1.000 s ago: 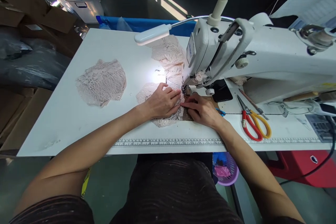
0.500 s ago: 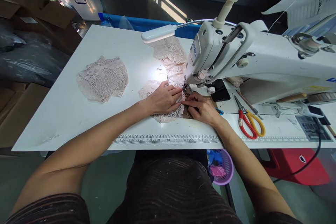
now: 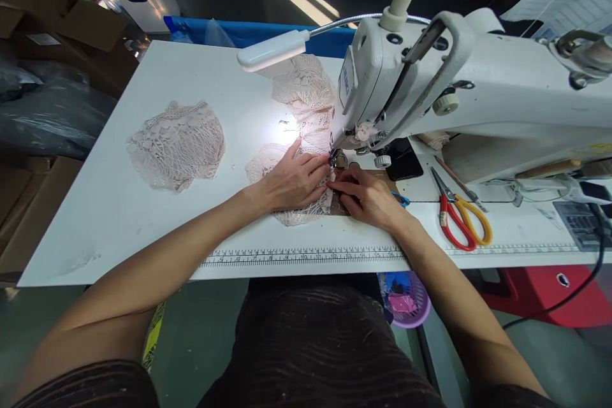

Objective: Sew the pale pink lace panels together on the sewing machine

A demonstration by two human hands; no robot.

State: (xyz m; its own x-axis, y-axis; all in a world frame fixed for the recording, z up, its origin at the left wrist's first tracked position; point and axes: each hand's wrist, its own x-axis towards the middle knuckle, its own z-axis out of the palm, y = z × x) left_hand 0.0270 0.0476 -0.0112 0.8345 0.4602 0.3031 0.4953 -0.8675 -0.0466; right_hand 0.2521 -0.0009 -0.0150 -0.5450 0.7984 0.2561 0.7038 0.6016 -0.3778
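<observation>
A pale pink lace piece runs along the left side of the white sewing machine and under its needle area. My left hand lies flat on this lace with fingers stretched toward the presser foot. Just right of the foot, my right hand pinches the lace's edge between thumb and forefinger; the other fingers are curled. The needle itself is too small to make out. Another lace piece lies apart on the left of the white table.
Red-and-yellow scissors and a black phone lie right of my right hand. A lamp lights the lace from above. A ruler strip follows the front edge. Cardboard boxes stand at left; a purple basket is below.
The camera view has shifted slightly, bringing the machine closer. Both hands keep nearly the same place on the lace, my left forefinger a little more spread.
</observation>
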